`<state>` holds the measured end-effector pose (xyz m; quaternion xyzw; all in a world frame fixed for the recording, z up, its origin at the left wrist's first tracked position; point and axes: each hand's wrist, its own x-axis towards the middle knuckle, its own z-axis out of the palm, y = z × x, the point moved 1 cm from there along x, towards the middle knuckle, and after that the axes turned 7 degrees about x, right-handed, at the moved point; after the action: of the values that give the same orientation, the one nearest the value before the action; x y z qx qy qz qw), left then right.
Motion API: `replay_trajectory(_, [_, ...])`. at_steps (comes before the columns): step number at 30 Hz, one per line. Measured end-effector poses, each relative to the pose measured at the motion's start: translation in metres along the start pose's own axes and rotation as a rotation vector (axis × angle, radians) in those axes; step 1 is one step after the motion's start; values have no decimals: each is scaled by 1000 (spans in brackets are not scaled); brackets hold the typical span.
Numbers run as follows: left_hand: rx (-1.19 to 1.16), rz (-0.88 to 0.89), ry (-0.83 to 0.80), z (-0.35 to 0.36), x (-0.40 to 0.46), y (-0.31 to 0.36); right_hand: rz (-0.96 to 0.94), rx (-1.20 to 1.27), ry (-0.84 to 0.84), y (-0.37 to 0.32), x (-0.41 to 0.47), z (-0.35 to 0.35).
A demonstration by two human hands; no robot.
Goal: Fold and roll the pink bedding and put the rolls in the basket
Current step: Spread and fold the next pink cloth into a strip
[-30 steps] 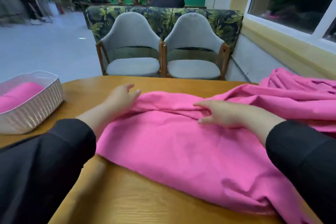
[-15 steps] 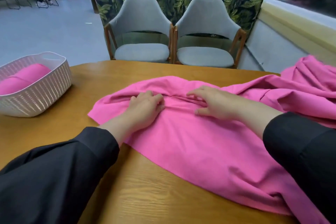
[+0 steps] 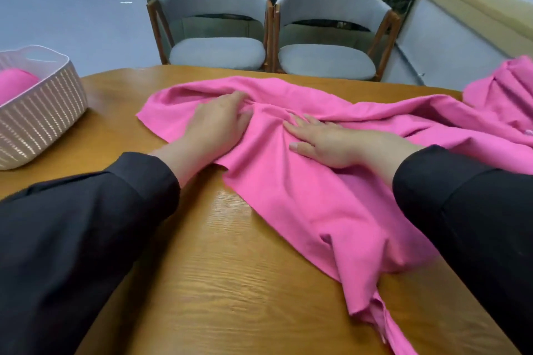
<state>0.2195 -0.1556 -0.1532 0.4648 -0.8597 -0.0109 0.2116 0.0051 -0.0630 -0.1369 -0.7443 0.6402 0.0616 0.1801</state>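
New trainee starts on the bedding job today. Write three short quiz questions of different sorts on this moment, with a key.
1. True or false: the basket at the table's left already holds a pink roll.
2. Which hand lies flat on the pink sheet with straight fingers? A) the left hand B) the right hand C) neither
3. Fill in: across the wooden table stand two grey ____.

Key: 1 true. 2 B; the left hand's fingers are bunching up the cloth. 3 chairs.
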Motion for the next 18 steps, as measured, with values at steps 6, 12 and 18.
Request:
replay_trajectory(6, [-89,48,-79,-1,-55,54,157,27,86,23,31,-2])
replay_trajectory(12, [41,147,-196,9,-48,35,239,48,154,29,35,2])
replay_trajectory(18, [212,274,-370,-22,-15,-33,358,-134,63,1,14,-19])
